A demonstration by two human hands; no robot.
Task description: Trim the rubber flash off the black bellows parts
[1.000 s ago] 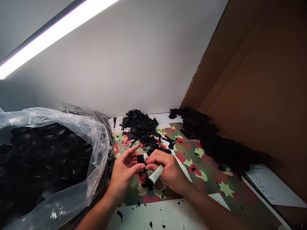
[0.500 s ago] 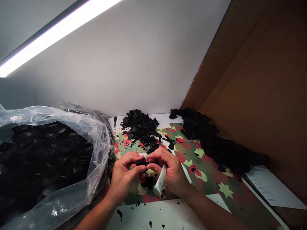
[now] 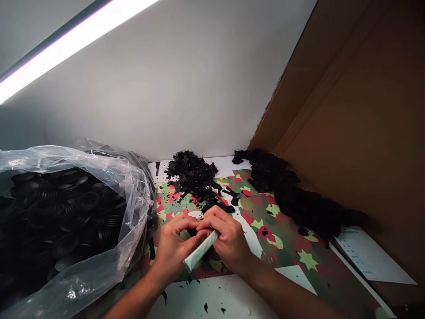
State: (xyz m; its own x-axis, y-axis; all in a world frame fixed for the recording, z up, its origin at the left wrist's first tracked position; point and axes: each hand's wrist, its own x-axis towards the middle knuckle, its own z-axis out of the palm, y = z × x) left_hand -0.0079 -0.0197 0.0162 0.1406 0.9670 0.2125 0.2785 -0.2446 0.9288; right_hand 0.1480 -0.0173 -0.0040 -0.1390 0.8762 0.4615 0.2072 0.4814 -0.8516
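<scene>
My left hand is closed on a small black piece, mostly hidden behind the fingers, above the camouflage-patterned sheet. Touching it from the right, my right hand is closed round a tool with a pale, wrapped handle. That handle slants down to the left in front of my left thumb, and the tool's working end cannot be made out. Just beyond my fingers lies a heap of black scraps.
On the left, a clear plastic bag holds many black ribbed rings. A long black pile runs beside the cardboard wall at right. White papers lie at the right edge. Black bits dot the near white surface.
My right hand has moved slightly left, closer against my left hand. The pale handle has swung left and now crosses in front of my left thumb. The black piece is more hidden.
</scene>
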